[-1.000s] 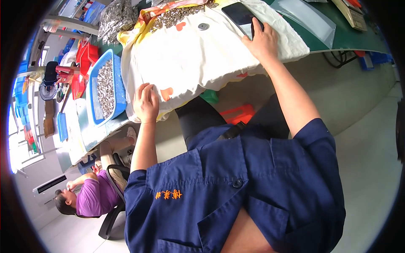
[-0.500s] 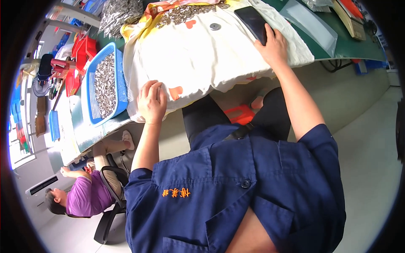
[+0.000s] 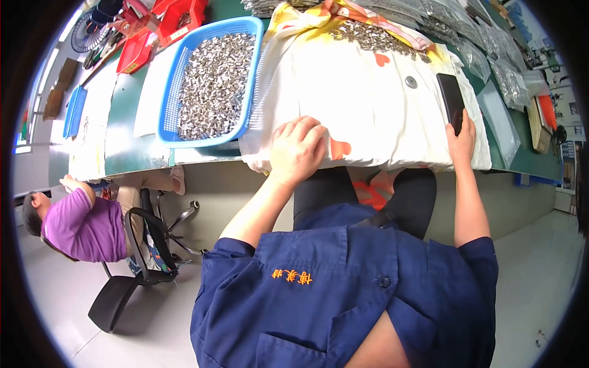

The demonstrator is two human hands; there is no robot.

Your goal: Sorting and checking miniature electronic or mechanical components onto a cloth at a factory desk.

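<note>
Left hand point(image 3: 297, 150) rests flat, fingers loosely spread, on the near edge of the white cloth point(image 3: 362, 92) draped over the green table point(image 3: 126, 138). Right hand point(image 3: 461, 140) touches the black phone point(image 3: 452, 101) lying on the cloth's right side; whether it grips it, I cannot tell. Blue basket point(image 3: 175, 92) of small metal parts sits left.

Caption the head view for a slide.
Left hand rests on white cloth; right hand touches black phone, beside blue basket of metal parts.

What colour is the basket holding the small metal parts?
Blue: the basket shows best in the head view, left of the white cloth.
</note>
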